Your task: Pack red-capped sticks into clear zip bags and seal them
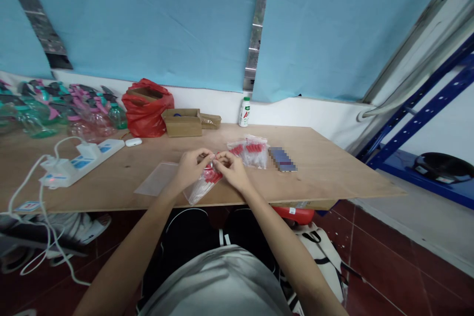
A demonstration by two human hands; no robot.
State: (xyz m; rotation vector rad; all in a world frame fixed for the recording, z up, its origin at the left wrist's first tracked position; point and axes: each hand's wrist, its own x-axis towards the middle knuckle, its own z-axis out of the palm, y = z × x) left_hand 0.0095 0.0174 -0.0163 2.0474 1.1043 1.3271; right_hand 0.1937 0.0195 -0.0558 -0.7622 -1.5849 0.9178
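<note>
My left hand (191, 165) and my right hand (231, 168) meet above the front of the wooden table (333, 177). Both pinch the top edge of a small clear plastic bag (203, 185) that holds red-and-white pieces. The bag hangs down toward the table's front edge. A pile of similar filled bags (251, 151) lies just right of my right hand. A stack of flat clear bags (157, 178) lies left of my left hand.
A white power strip (79, 160) with cords sits at the left. Behind it stand a red plastic bag (147, 107), an open cardboard box (183, 122), a small white bottle (244, 111) and several coloured spray bottles (55, 108). A dark phone (282, 159) lies right of the pile. Blue shelving (425, 113) stands at the right.
</note>
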